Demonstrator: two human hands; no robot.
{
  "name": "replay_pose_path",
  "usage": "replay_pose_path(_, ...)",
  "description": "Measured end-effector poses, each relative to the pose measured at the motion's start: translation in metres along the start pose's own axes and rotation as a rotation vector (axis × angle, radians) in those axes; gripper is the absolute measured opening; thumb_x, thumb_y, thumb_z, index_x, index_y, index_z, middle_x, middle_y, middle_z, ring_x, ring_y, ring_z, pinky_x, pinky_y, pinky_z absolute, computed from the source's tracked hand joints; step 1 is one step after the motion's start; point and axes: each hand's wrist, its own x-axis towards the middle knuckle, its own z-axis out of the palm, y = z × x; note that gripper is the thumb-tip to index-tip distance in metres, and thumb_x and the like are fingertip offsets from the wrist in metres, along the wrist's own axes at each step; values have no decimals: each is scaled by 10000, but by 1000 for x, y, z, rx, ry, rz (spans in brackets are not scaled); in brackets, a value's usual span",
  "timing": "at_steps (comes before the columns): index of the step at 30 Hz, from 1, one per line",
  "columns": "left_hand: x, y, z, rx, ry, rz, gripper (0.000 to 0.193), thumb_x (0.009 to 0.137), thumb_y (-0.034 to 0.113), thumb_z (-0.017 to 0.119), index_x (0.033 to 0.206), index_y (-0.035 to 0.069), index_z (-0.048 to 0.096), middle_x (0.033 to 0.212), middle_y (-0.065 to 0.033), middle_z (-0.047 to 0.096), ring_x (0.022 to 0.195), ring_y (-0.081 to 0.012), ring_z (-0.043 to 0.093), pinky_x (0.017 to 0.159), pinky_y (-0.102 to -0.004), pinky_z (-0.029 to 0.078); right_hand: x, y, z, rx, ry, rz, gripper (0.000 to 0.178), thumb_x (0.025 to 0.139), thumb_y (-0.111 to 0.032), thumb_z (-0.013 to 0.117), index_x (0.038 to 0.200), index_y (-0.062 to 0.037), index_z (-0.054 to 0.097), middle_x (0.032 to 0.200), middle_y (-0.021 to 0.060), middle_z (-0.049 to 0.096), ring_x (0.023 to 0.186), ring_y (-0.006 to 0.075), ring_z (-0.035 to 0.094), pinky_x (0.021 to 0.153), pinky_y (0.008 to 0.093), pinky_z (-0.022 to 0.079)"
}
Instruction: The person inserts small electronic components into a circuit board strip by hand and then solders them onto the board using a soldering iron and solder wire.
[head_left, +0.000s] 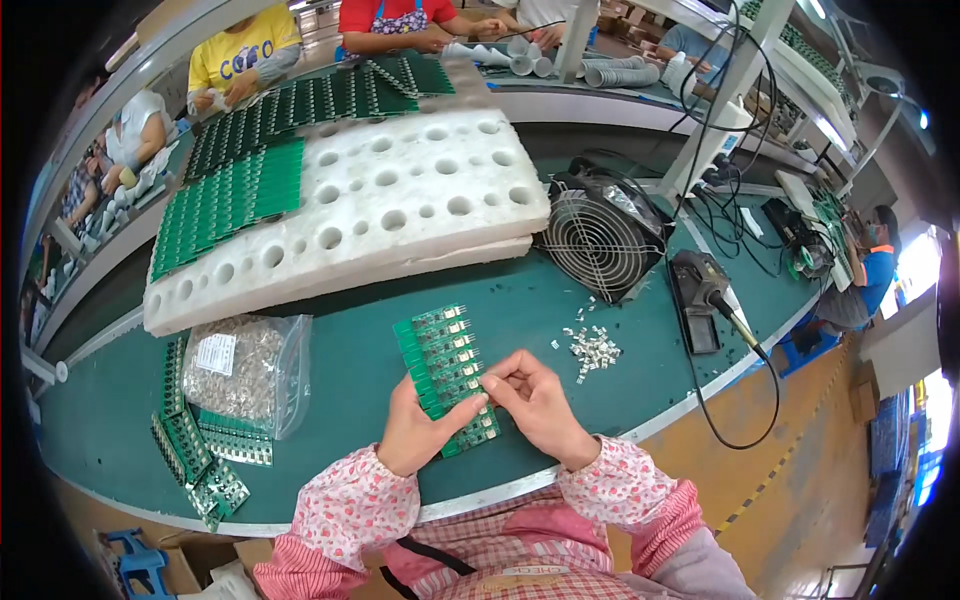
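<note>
A green circuit board panel (pixel 445 360), made of a row of small identical boards with metal parts and pins along its right side, is held tilted above the bench in front of me. My left hand (pixel 420 428) is closed on its left and lower edge, the thumb lying across its face. At the right edge, the thumb and forefinger of my right hand (pixel 535 405) are pinched together against the pins. Whatever sits between those fingertips is too small to make out. To the right of the panel lies a loose pile of small whitish connectors (pixel 595 348).
Left on the green bench (pixel 350 340) are a clear bag of small parts (pixel 240 370) and stacked circuit boards (pixel 195 450). Behind stand a white foam block (pixel 400 190) bearing green panels (pixel 230 200) and a black fan (pixel 608 230). A corded soldering iron (pixel 715 300) rests at right. Several people work beyond.
</note>
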Motion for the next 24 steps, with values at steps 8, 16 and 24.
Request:
replay_pose_path(8, 2, 0, -8, -151, 49, -125, 367, 817, 28, 736, 1141, 2, 567, 1019, -44, 658, 892, -116, 632, 791, -285, 535, 2, -28, -34, -925, 279, -384, 177, 807, -79, 734, 967, -57, 661, 909, 62, 636, 807, 177, 625, 717, 283, 510)
replay_pose_path(16, 3, -1, -4, -223, 56, -157, 355, 819, 24, 734, 1132, 3, 567, 1009, -44, 655, 887, -122, 634, 784, -296, 540, 7, -34, -82, -1515, 181, -722, 139, 764, -118, 740, 901, -109, 717, 869, 17, 627, 893, 222, 546, 788, 356, 444)
replay_pose_path(24, 4, 0, -6, -217, 64, -162, 358, 810, 15, 734, 1128, 22, 570, 1009, -36, 651, 885, -125, 634, 787, -287, 532, 2, -34, -44, -901, 60, -407, 133, 812, -89, 717, 937, -46, 709, 826, 37, 644, 852, 177, 575, 741, 313, 475)
